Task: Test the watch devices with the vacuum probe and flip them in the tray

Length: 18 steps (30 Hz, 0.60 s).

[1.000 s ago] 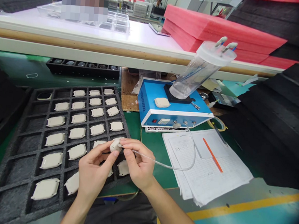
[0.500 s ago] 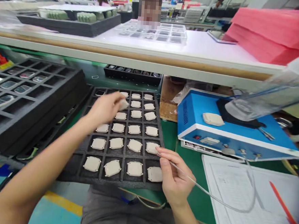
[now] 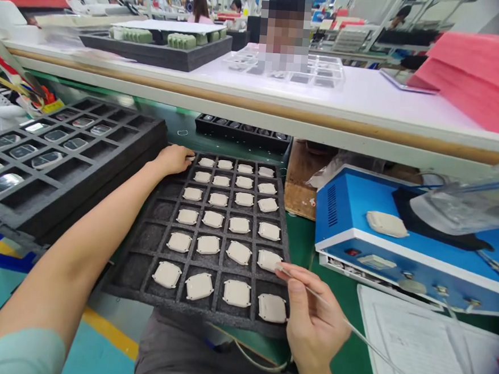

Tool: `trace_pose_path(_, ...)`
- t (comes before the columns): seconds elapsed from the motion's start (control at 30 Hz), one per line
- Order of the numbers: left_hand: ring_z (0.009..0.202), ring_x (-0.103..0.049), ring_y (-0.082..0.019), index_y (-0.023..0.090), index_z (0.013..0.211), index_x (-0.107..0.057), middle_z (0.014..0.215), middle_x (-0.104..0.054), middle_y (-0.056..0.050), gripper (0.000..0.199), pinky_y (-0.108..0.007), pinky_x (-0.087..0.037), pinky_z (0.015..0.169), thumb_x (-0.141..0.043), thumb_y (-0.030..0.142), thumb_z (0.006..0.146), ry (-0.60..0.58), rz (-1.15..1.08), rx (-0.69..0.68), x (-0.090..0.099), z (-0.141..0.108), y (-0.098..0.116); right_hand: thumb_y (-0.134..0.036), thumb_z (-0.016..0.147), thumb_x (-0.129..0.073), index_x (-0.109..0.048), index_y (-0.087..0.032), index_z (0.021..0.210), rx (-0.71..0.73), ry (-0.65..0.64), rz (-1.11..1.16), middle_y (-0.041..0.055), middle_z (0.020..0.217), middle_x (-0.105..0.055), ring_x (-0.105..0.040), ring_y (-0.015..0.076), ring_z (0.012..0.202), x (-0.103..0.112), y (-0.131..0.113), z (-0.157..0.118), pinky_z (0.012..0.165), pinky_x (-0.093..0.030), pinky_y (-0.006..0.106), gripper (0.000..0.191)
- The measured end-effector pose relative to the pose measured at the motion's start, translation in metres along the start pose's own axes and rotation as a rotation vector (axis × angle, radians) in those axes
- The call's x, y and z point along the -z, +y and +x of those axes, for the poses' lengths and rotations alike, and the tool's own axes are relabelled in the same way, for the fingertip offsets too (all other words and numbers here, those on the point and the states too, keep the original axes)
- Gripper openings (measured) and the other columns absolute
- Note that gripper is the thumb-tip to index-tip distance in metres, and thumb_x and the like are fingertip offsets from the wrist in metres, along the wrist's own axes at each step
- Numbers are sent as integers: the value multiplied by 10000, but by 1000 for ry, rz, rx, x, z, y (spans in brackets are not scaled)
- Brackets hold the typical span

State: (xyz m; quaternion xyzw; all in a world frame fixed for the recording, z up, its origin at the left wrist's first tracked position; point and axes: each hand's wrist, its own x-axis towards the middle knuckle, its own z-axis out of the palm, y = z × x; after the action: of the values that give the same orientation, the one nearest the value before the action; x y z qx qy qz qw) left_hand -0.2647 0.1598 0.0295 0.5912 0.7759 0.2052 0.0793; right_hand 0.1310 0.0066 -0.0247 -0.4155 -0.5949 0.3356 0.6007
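A black foam tray with square compartments lies before me, holding several rows of pale beige watch-shaped cases. My left hand is at the tray's far left corner with its fingers bunched together. Whatever they may grip is hidden. Over the tray's right edge, my right hand pinches a thin clear tube, its tip beside a beige case. The tray's left column shows bare compartments below my left hand.
A blue machine box stands at right, with another beige case on top. Printed papers lie in front of it. Stacked foam trays with glassy parts are at left. A white shelf spans the back, with a person behind it.
My left hand has moved from a beige case in the tray's far rows to the far left corner. The far rows now show in full. My right hand keeps its pinch; the view has shifted.
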Motion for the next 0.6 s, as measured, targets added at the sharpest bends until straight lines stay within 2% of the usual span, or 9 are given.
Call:
trace_pose_path(0.13,1139,-702,-301,174,951,-831,1070,-824,-117,216,-383,-473,1074,-709,115,782,28,-10,45,11,-6,12,-394,957,-745,-749,-152,973,-82,117,-45,60,869,-796,-785,187,743,-3,-9,-2,725,-665,329,243)
trace_pose_path(0.23,1167,-713,-294,159,1032,-830,1133,-816,-129,253,-371,-499,1063,-677,117,836,91,-73,41,16,-26,36,-471,957,-737,-708,-154,991,-155,178,17,33,825,-772,-777,174,718,-4,-11,-2,726,-652,320,320)
trace_pose_path(0.33,1073,-759,-241,173,1176,-807,1165,-819,-78,305,-303,-560,981,-660,193,909,88,-220,-31,1,-80,75,-420,983,-705,-726,-157,965,-87,111,-3,58,869,-781,-784,197,765,-2,-8,-2,735,-658,355,264)
trace_pose_path(0.4,947,-788,-222,170,1177,-806,1046,-837,-57,301,-280,-609,857,-675,250,918,21,-388,-75,-17,-129,105,-329,991,-688,-751,-173,930,41,50,-45,82,935,-793,-789,232,856,0,-4,-1,767,-667,409,179)
trace_pose_path(0.5,833,-807,-247,146,1106,-819,941,-840,-86,341,-314,-650,757,-814,297,800,-87,-1005,90,-42,-196,140,-210,986,-663,-772,-211,974,157,3,-70,84,1019,-804,-784,248,969,2,2,2,813,-670,436,110)
trace_pose_path(0.6,847,-813,-251,142,1053,-821,957,-842,-106,353,-325,-666,766,-873,294,740,-157,-1290,253,-61,-230,161,-151,980,-650,-774,-242,1051,183,-16,-41,66,1018,-815,-788,221,972,0,3,8,834,-674,391,169)
